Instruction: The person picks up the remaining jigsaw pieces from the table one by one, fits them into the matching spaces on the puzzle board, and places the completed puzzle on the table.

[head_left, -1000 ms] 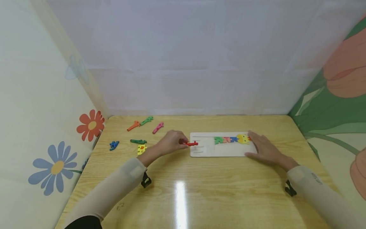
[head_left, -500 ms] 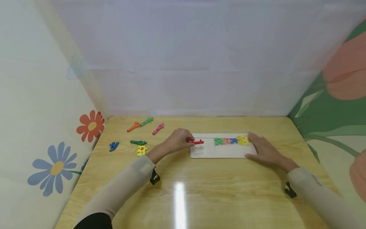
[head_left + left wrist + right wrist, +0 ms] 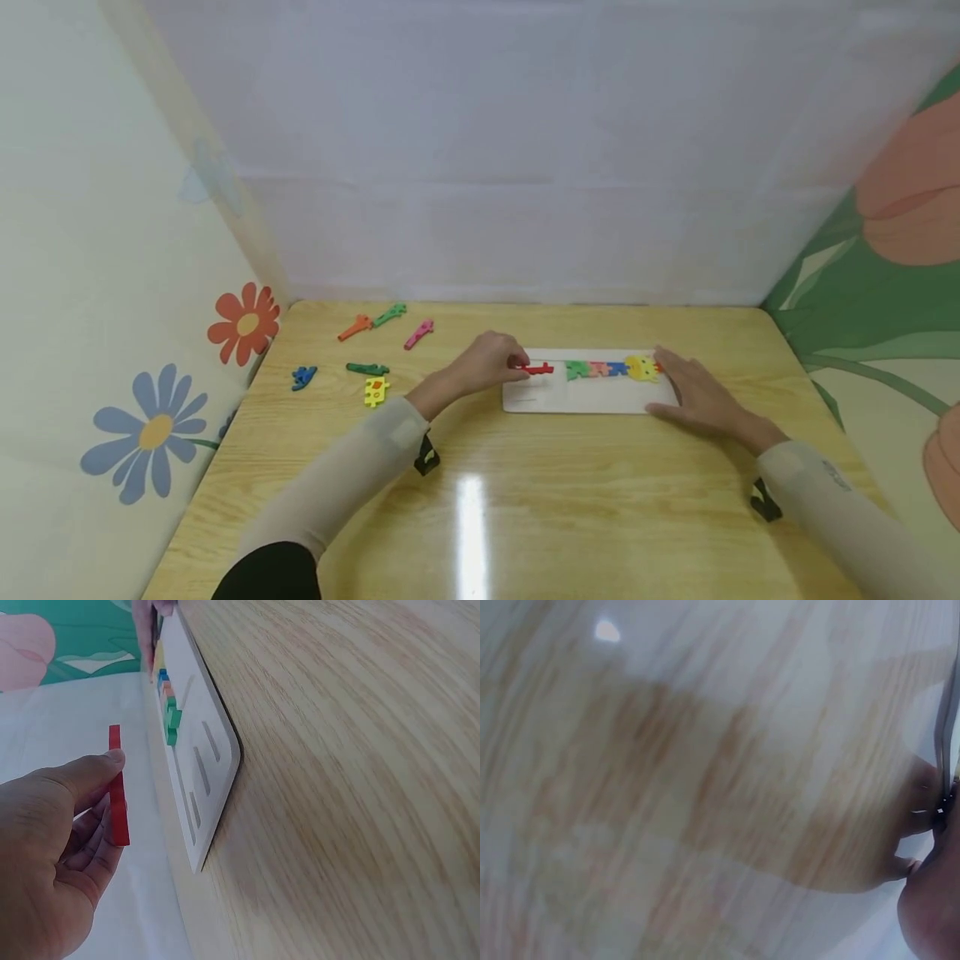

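Note:
My left hand [image 3: 486,365] pinches a slim red puzzle piece [image 3: 542,368] between thumb and fingers. In the left wrist view that red piece [image 3: 118,814] is held on edge, apart from the white puzzle board [image 3: 199,720] with its slots. On the board [image 3: 585,402] in the head view lies a joined row: a green piece [image 3: 577,370], a pink one, a blue one and a yellow animal-head piece [image 3: 642,368]. At the board's right end rests my right hand [image 3: 701,396], fingers extended along its edge. The right wrist view shows mostly table and part of the hand.
Left of the board lie loose pieces: orange [image 3: 355,327], light green [image 3: 390,314], pink [image 3: 418,334], dark green [image 3: 367,368], yellow [image 3: 377,391] and blue [image 3: 303,377]. A white cloth wall [image 3: 525,167] stands behind the wooden table [image 3: 570,500].
My left hand has moved to the right with the red piece, from the board's left edge to over its left part. The right hand has stayed at the board's right end.

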Demonstrator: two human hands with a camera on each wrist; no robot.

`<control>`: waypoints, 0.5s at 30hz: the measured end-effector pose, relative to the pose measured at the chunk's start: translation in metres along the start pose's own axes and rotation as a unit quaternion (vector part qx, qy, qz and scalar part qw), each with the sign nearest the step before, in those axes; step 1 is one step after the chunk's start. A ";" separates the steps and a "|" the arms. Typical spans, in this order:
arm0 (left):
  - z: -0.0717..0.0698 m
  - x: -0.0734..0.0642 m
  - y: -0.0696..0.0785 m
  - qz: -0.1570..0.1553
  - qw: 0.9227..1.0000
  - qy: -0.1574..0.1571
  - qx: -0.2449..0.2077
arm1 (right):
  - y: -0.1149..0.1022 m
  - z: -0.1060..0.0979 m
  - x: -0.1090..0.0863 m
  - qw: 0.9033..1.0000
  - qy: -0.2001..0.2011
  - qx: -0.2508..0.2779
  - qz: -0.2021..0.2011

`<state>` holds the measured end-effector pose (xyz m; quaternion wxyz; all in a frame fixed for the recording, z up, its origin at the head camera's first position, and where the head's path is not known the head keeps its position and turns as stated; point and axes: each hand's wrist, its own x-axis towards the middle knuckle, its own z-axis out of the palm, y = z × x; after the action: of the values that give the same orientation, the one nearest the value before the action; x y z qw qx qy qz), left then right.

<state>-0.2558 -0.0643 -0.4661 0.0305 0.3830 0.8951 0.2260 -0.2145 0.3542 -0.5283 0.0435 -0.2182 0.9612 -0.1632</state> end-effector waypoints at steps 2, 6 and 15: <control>0.002 0.004 0.002 -0.001 1.000 -0.004 0.000 | -0.001 -0.001 0.000 1.000 -0.001 0.002 0.002; 0.007 0.012 0.004 0.001 1.000 -0.005 -0.003 | -0.002 -0.001 -0.001 1.000 -0.002 -0.002 0.004; 0.018 0.025 0.009 0.010 1.000 -0.007 -0.005 | 0.000 0.000 0.000 1.000 -0.007 -0.004 0.006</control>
<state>-0.2630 -0.0347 -0.4753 0.0365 0.3932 0.8899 0.2285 -0.2146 0.3541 -0.5279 0.0508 -0.2136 0.9628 -0.1575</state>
